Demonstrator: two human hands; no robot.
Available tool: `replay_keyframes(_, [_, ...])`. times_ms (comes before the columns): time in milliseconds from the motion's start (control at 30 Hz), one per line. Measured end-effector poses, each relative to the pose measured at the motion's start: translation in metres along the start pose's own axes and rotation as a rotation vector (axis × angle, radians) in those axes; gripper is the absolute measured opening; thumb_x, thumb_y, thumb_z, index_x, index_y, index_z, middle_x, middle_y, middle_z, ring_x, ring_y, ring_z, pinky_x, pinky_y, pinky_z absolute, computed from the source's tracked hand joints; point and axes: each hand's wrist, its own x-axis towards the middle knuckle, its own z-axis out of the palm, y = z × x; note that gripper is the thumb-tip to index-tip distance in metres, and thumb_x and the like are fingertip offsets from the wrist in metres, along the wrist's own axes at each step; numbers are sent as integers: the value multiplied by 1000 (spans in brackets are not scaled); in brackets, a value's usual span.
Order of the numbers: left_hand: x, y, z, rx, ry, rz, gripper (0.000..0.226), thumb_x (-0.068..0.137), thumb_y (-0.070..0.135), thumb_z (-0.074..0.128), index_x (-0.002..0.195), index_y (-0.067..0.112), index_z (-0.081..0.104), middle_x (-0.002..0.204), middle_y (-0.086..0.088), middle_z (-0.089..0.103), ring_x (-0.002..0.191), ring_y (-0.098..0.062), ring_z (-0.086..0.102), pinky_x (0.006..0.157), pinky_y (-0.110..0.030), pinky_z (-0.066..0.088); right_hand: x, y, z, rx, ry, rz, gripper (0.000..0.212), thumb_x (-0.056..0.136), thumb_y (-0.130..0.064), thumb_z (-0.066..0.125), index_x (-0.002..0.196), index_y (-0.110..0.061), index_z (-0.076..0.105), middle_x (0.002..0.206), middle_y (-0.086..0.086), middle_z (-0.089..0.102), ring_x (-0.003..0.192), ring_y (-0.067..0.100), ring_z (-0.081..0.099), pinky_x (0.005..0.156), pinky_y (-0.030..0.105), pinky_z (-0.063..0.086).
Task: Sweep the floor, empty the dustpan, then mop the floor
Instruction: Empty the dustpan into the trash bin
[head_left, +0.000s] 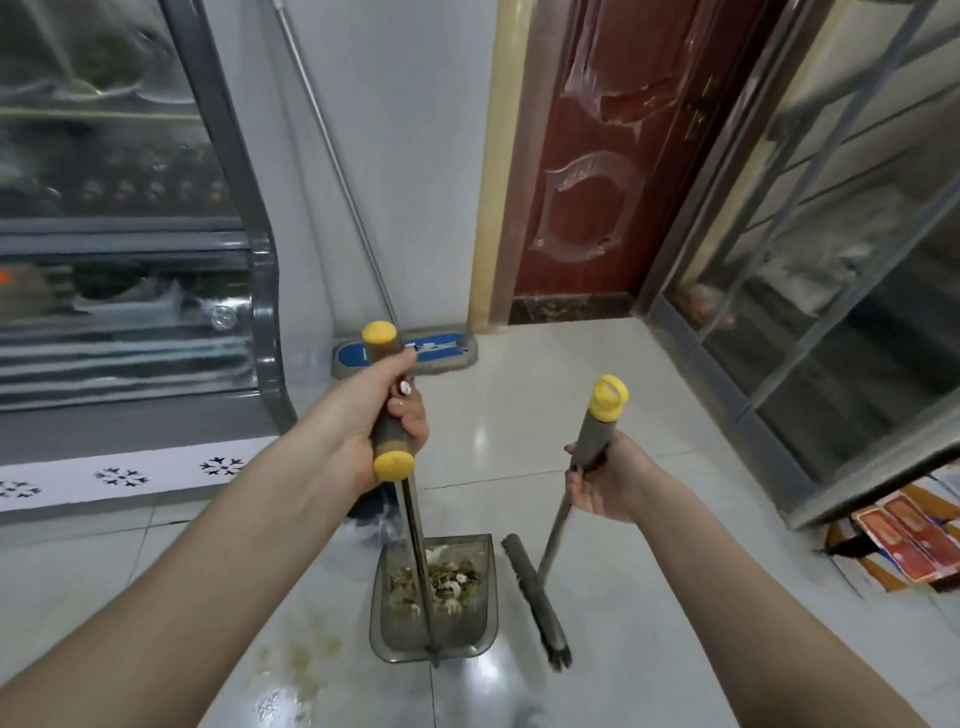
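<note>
My left hand (376, 410) grips the grey, yellow-capped handle of the dustpan (470, 631). The grey see-through pan sits low over the floor below, holding a heap of brownish litter and scraps. To its right, my right hand (605, 480) grips the grey handle of the broom, just under its yellow cap. The dark broom head (535, 597) hangs beside the pan's right edge. A flat mop with a blue head (441, 349) leans against the white wall ahead, its metal pole (332, 150) slanting up to the left.
A glass-fronted display fridge (130, 260) fills the left side. A red-brown door (613, 156) stands ahead and a glass cabinet (831, 291) lines the right. Red printed cartons (906, 540) lie on the floor at the right. Yellowish stains (306, 660) mark the pale tiles near the pan.
</note>
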Motion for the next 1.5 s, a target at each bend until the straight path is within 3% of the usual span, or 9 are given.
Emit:
replay_keyframes(567, [20, -60, 66, -400, 195, 306, 39, 92, 17, 48, 56, 19, 35, 32, 6, 28, 21, -3, 27, 25, -10, 23, 94, -105, -33, -227, -146, 162, 30, 96, -18, 35, 73, -3, 47, 66, 10, 39, 26, 18, 46, 34, 23, 48])
replay_keyframes(700, [16, -66, 69, -473, 187, 342, 43, 91, 17, 47, 50, 18, 35, 34, 9, 27, 21, -3, 27, 25, -10, 23, 102, -118, -41, -297, -190, 191, 27, 96, -16, 34, 73, -5, 45, 56, 12, 43, 26, 19, 46, 34, 23, 48])
replay_keyframes(800, [17, -72, 59, -535, 194, 363, 36, 91, 16, 45, 57, 18, 35, 33, 9, 28, 21, -4, 28, 25, -11, 24, 104, -122, -40, -354, -215, 214, 25, 95, -16, 34, 74, -7, 44, 42, 12, 45, 27, 19, 48, 33, 24, 48])
replay_keyframes(967, [24, -85, 34, -649, 179, 405, 28, 90, 18, 43, 64, 20, 33, 33, 7, 29, 21, -5, 29, 25, -11, 24, 105, -117, -30, -412, -216, 202, 27, 95, -19, 35, 73, -7, 46, 44, 10, 44, 27, 19, 48, 35, 25, 49])
replay_keyframes(1033, [25, -87, 26, -688, 142, 434, 31, 81, 14, 54, 59, 20, 33, 32, 5, 29, 21, -5, 29, 25, -11, 25, 106, -112, -25, -433, -210, 201, 28, 95, -19, 35, 73, -6, 47, 43, 10, 44, 26, 19, 48, 35, 25, 49])
replay_keyframes(1100, [25, -89, 17, -723, 52, 478, 42, 50, 5, 78, 50, 17, 38, 32, 6, 30, 21, -4, 30, 24, -13, 27, 107, -108, -20, -455, -201, 206, 27, 94, -19, 35, 73, -6, 47, 43, 10, 44, 26, 20, 49, 34, 26, 49])
replay_keyframes(1167, [26, -88, 6, -752, -11, 511, 51, 27, -1, 86, 43, 16, 41, 31, 7, 31, 20, -5, 31, 24, -14, 28, 109, -105, -16, -470, -193, 213, 26, 94, -19, 36, 75, -6, 48, 46, 11, 44, 27, 22, 49, 34, 28, 50])
replay_keyframes(1300, [32, -87, -15, -826, -25, 558, 55, 21, -2, 88, 44, 16, 41, 31, 6, 31, 20, -4, 31, 24, -14, 29, 114, -96, -8, -478, -166, 244, 26, 93, -19, 37, 75, -5, 49, 64, 10, 39, 28, 22, 48, 35, 29, 50])
replay_keyframes(1500, [38, -84, -38, -987, -1, 640, 55, 17, -3, 87, 43, 16, 42, 32, 6, 31, 21, -4, 30, 25, -14, 29, 117, -77, 18, -580, -156, 272, 28, 93, -23, 38, 75, -5, 49, 64, 10, 38, 30, 21, 48, 38, 29, 50])
